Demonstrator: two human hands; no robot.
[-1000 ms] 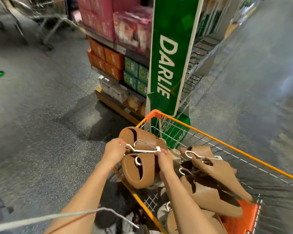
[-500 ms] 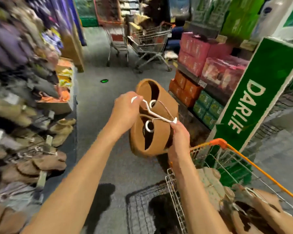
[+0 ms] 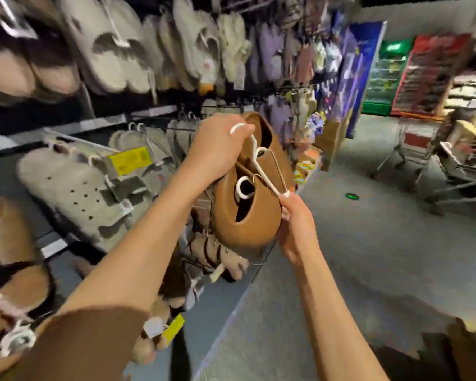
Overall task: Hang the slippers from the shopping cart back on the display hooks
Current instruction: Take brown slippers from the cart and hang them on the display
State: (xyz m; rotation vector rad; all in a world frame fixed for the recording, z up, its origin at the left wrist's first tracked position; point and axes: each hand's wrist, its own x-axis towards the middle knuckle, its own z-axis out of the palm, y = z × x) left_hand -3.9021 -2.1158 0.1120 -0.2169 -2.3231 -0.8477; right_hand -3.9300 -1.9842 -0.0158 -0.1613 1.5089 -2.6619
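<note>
Holding pair of brown rubber slippers (image 3: 248, 215) on white plastic hanger (image 3: 259, 163), in air just beside slipper display rack (image 3: 149, 111). Left hand (image 3: 217, 147) grip clenched round hanger hook end. Right hand (image 3: 297, 224) grip pinches hanger lower end. Grey perforated clogs (image 3: 77, 193) hang on rack behind left arm. Photo blurred.
</note>
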